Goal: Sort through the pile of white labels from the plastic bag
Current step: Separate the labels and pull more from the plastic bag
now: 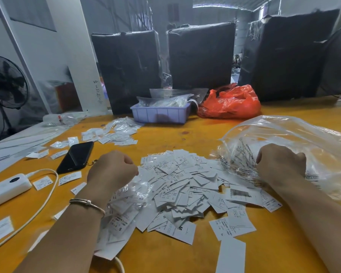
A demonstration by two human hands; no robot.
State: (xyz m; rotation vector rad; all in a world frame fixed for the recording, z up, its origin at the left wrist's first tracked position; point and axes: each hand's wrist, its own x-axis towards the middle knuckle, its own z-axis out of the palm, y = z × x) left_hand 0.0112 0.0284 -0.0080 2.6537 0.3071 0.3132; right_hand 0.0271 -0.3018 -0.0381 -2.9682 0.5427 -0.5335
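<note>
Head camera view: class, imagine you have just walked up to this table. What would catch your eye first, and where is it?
First, the heap of white labels spread over the middle of the yellow table, with both hands at its edges. The right hand grips the crumpled clear plastic bag on the right; the left hand is curled at the heap's left side. Behind, a bright red bag stands out beside a lilac tray.

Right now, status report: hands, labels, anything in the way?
Left hand fingers curled at the label pile edge, hold unclear. Right hand grips the clear plastic bag. Phone lies left of the pile, apart.
</note>
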